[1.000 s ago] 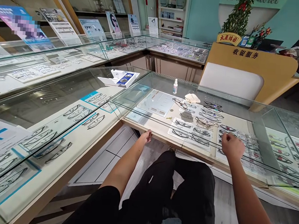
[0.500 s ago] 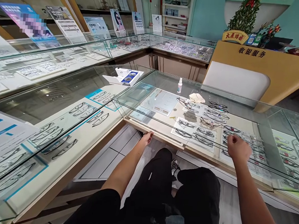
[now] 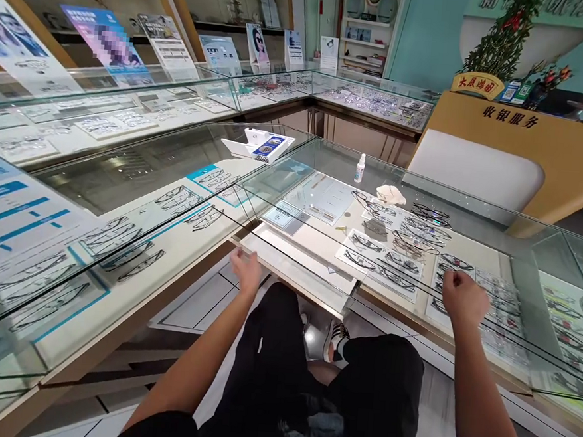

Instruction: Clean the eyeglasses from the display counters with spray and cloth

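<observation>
A shallow white drawer [image 3: 313, 263] stands pulled out part way from under the glass display counter [image 3: 320, 155]. At its front left corner is my left hand [image 3: 246, 270], its fingers bent over the drawer's edge. My right hand [image 3: 466, 297] is closed in a fist over the glass on the right, above rows of eyeglasses [image 3: 455, 262]; whatever may be inside the fist is hidden. Between my hands, more eyeglasses [image 3: 401, 261] lie on white cards. A crumpled cream cloth [image 3: 391, 195] and a small white spray bottle [image 3: 359, 169] sit farther back.
On the left, another glass case [image 3: 173, 200] holds eyeglasses, with a printed sheet [image 3: 16, 219] on top. An opened white box [image 3: 264, 145] stands near the corner. A yellow cash desk [image 3: 566, 144] is beyond the counter. My legs [image 3: 268, 337] are below the drawer.
The drawer has come out toward me, baring its white inside. My left hand has moved left and a little nearer with it. My right hand stays closed in about the same place.
</observation>
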Available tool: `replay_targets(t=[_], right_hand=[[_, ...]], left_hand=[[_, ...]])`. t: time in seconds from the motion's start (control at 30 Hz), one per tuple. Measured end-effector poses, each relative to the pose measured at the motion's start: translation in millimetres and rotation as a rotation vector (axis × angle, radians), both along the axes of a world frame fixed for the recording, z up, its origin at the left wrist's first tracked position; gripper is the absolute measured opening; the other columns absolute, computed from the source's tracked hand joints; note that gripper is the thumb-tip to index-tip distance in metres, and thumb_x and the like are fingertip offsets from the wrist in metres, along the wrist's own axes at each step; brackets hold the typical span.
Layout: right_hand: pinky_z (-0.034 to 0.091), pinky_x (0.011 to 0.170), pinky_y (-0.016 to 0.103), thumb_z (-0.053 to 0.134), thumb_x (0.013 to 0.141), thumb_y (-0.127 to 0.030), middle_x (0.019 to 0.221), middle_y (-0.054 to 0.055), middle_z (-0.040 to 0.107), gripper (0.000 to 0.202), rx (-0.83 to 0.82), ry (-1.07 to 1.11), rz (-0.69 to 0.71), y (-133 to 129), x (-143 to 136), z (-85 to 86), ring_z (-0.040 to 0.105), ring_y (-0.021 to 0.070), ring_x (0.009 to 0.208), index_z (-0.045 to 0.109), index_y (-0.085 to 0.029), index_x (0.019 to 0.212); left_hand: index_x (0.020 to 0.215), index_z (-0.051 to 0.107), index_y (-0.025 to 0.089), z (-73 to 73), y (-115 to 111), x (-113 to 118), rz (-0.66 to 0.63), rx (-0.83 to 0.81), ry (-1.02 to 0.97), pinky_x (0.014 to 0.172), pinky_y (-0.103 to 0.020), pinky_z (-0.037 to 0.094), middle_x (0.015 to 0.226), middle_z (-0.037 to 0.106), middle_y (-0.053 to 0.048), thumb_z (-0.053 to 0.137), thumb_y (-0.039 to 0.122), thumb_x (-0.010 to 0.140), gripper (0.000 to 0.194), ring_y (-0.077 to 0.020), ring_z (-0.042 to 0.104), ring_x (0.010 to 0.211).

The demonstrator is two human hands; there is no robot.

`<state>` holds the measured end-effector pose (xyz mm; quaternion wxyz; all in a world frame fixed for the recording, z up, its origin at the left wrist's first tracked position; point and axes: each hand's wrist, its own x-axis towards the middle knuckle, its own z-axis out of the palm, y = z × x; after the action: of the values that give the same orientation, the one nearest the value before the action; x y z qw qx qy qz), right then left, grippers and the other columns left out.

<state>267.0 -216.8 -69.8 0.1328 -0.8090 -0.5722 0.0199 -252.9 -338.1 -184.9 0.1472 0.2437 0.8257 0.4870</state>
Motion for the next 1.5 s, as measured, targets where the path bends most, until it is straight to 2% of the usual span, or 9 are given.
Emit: replay_targets(t=[0.07, 0.17, 0.23, 0.73, 0.83, 0.97, 1.13, 1.3, 1.5], right_hand=[[0.027, 0.062, 0.034, 0.04, 0.102, -0.054, 0.075, 0.013, 0.068, 0.05, 0.002, -0.001, 0.018, -0.7, 0.8, 0.8, 0.056, 0.0256, 0.069, 0.076, -0.022, 0.088], [0.029, 0.061, 0.034, 0.041, 0.102, -0.054, 0.076, 0.013, 0.069, 0.049, -0.003, 0.009, 0.039, -1.4, 2.4, 1.9, 0.058, 0.0271, 0.07, 0.076, -0.023, 0.085], [0.029, 0.061, 0.035, 0.04, 0.101, -0.054, 0.076, 0.013, 0.069, 0.049, -0.011, 0.022, 0.036, -1.0, 4.0, 2.2, 0.058, 0.0279, 0.07, 0.074, -0.024, 0.084], [0.031, 0.061, 0.036, 0.047, 0.098, -0.051, 0.073, 0.012, 0.067, 0.04, 0.049, 0.099, -0.024, 1.7, 6.9, -0.8, 0.054, 0.0281, 0.068, 0.073, -0.025, 0.082], [0.033, 0.062, 0.035, 0.051, 0.097, -0.051, 0.075, 0.008, 0.069, 0.038, 0.206, 0.197, 0.041, 5.9, -21.6, 18.2, 0.053, 0.0239, 0.066, 0.075, -0.023, 0.091], [0.041, 0.075, 0.033, 0.054, 0.096, -0.045, 0.09, 0.008, 0.074, 0.034, 0.339, 0.255, 0.472, 41.0, -93.6, 55.4, 0.062, 0.023, 0.083, 0.078, -0.02, 0.096], [0.043, 0.089, 0.035, 0.054, 0.099, -0.041, 0.116, 0.012, 0.074, 0.037, 0.161, 0.144, 0.675, 117.2, -192.1, 75.9, 0.059, 0.0294, 0.114, 0.082, -0.02, 0.109], [0.044, 0.09, 0.034, 0.061, 0.096, -0.031, 0.125, 0.014, 0.072, 0.028, -0.046, 0.051, 0.559, 161.9, -241.1, 59.9, 0.059, 0.0283, 0.117, 0.083, -0.02, 0.109], [0.045, 0.08, 0.032, 0.064, 0.088, -0.027, 0.103, 0.012, 0.078, 0.023, -0.083, 0.086, 0.489, 168.0, -250.8, 60.9, 0.066, 0.0253, 0.099, 0.082, -0.018, 0.1]], left_hand=[[0.154, 0.042, 0.027, 25.4, -6.4, -5.6, -0.025, 0.105, 0.261, 0.13, -0.055, 0.022, 0.163, 0.04, -0.015, 0.049, 0.039, 0.103, 0.053, -0.0331, 0.032, 0.155], [0.119, 0.069, 0.027, 55.6, -9.2, -12.6, -0.328, 0.106, 0.553, 0.126, -0.057, 0.024, 0.144, 0.062, -0.012, 0.052, 0.041, 0.1, 0.029, -0.0371, 0.043, 0.146], [0.1, 0.071, 0.026, 67.1, -9.6, -15.8, -0.473, 0.001, 0.585, 0.124, -0.057, 0.025, 0.125, 0.071, -0.012, 0.048, 0.045, 0.102, 0.029, -0.0376, 0.048, 0.141], [0.087, 0.073, 0.027, 102.7, -45.7, -54.4, -0.649, -0.283, 0.579, 0.119, -0.054, 0.03, 0.104, 0.078, -0.008, 0.045, 0.054, 0.1, 0.041, -0.0323, 0.066, 0.111], [0.099, 0.075, 0.028, 113.7, -43.8, -91.1, -0.66, -0.284, 0.575, 0.116, -0.048, 0.039, 0.113, 0.078, -0.009, 0.049, 0.058, 0.097, 0.04, -0.0331, 0.067, 0.112], [0.133, 0.068, 0.018, 128.2, -36.2, -167.0, -0.422, -0.378, 0.773, 0.121, -0.052, 0.035, 0.144, 0.065, -0.018, 0.05, 0.064, 0.093, 0.063, -0.038, 0.054, 0.136], [0.16, 0.041, 0.006, 131.2, -27.7, -247.4, -0.248, -0.693, 0.735, 0.122, -0.061, 0.03, 0.17, 0.035, -0.027, 0.049, 0.073, 0.094, 0.094, -0.0422, 0.035, 0.152], [0.163, 0.036, 0.011, 128.5, -15.3, -268.3, -0.262, -0.79, 0.678, 0.118, -0.068, 0.03, 0.169, 0.038, -0.024, 0.047, 0.08, 0.092, 0.099, -0.0488, 0.036, 0.15], [0.151, 0.045, -0.002, 118.5, -5.3, -277.8, -0.318, -0.689, 0.794, 0.122, -0.063, 0.027, 0.161, 0.044, -0.032, 0.055, 0.079, 0.089, 0.102, -0.0487, 0.037, 0.146]])
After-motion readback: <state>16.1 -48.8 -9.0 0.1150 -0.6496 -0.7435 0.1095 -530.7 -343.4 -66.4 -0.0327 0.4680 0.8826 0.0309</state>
